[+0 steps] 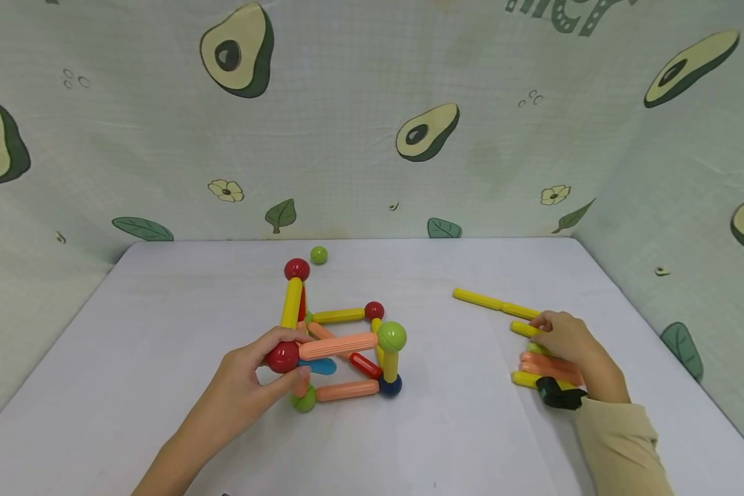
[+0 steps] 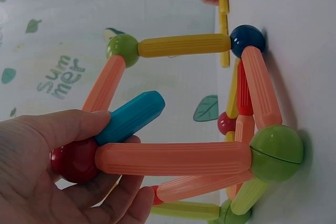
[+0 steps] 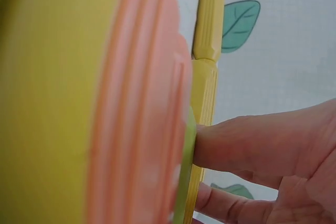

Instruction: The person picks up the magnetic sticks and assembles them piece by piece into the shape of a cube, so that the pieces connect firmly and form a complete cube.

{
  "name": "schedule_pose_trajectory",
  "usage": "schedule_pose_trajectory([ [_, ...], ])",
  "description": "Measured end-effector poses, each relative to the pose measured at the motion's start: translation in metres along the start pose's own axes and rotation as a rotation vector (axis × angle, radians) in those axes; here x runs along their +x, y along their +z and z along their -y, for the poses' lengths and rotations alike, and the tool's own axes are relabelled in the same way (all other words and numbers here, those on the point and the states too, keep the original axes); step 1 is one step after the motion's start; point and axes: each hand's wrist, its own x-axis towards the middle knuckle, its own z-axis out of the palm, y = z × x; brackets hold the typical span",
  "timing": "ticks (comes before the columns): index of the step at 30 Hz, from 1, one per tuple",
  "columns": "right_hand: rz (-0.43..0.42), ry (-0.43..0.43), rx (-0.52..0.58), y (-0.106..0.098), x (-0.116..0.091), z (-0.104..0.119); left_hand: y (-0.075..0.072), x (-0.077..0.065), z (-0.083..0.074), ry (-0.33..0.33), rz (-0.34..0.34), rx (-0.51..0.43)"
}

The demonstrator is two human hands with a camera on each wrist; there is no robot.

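Observation:
My left hand grips the red ball at an upper near corner of a frame of magnetic building rods and balls. Its thumb lies against a blue rod that juts inward from that ball. From the same ball, a salmon rod runs to a green ball, and another salmon rod goes down to a lower green ball. At the right, my right hand pinches a yellow rod among loose rods; its fingertips are partly hidden.
Two yellow rods lie end to end behind the right hand. Salmon rods and a yellow rod lie nearer, beside the black wrist camera. A loose green ball sits near the white table's back edge.

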Motion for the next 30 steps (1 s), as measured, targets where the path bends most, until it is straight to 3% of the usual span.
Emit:
schedule_pose_trajectory([
  [13, -0.035, -0.011, 0.044, 0.0, -0.003, 0.001, 0.0, 0.0, 0.001, 0.013, -0.004, 0.006],
  [20, -0.012, -0.027, 0.086, -0.007, -0.01, 0.016, 0.0, 0.0, 0.0, 0.012, -0.008, 0.014],
  [24, -0.009, -0.11, 0.099, -0.011, -0.021, 0.034, 0.0, 0.0, 0.001, 0.012, -0.008, 0.017],
  [30, 0.012, -0.298, 0.125, -0.011, -0.046, 0.071, 0.0, 0.0, 0.0, 0.012, -0.004, 0.013],
])
